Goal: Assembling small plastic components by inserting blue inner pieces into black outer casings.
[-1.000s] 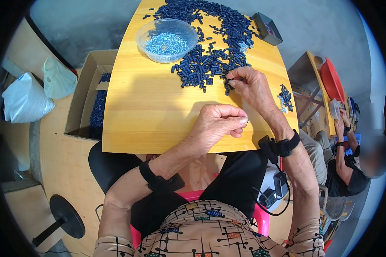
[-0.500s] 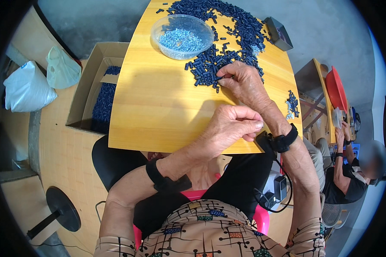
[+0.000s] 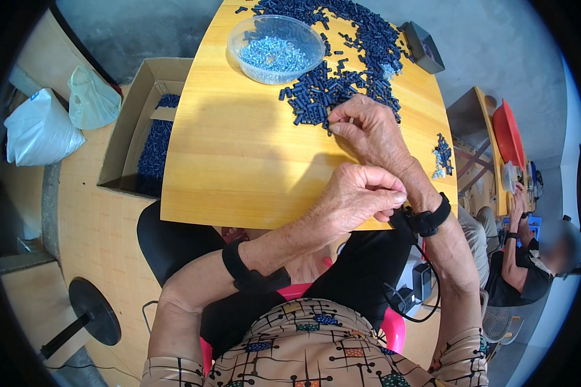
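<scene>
My right hand reaches to the near edge of a heap of small dark tubular plastic pieces. Its thumb and forefinger are bent together at the pieces; what is between them, if anything, is too small to make out. Closer to me, my left hand is raised over the table's near edge beside my right wrist. Its thumb and forefinger are pinched, and anything in the pinch is hidden. Beyond my hands stands a clear round plastic tub with many small shiny metal parts in it.
The yellow wooden table also bears a black tray and a small cluster of dark and metal pieces at right. A cardboard box of dark pieces stands left. Another person sits far right near a red basin.
My left hand has shifted slightly to the right, closer to my right wrist, still pinched. My right hand stays at the heap's edge with only a small shift of its fingers.
</scene>
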`<move>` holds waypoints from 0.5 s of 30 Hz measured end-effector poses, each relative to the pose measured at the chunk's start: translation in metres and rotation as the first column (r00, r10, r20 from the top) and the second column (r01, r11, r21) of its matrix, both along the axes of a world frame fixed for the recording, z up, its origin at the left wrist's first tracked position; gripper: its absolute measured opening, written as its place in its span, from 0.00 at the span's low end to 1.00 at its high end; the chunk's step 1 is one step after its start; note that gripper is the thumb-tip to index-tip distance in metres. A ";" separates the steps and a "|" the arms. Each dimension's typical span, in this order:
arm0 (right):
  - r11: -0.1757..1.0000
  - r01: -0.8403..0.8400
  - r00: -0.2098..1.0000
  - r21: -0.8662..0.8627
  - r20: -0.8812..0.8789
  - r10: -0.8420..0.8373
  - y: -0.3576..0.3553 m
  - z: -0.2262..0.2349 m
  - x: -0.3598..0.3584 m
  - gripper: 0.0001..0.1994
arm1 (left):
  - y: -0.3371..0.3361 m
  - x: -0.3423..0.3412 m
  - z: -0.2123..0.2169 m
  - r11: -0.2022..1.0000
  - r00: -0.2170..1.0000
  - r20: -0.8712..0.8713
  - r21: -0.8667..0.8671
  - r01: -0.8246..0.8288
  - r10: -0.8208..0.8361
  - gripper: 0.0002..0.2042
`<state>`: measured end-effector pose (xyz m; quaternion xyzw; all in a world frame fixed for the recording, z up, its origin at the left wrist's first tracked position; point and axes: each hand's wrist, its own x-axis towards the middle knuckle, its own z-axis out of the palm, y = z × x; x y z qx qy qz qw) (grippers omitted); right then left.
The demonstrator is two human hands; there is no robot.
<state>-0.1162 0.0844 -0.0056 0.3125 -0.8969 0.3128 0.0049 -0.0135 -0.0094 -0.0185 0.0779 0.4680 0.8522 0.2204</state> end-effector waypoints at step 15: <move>0.997 0.074 0.994 0.024 0.082 -0.075 0.013 0.002 0.014 0.04 | -0.011 -0.003 0.009 0.997 0.995 -0.077 0.024 -0.067 0.069 0.08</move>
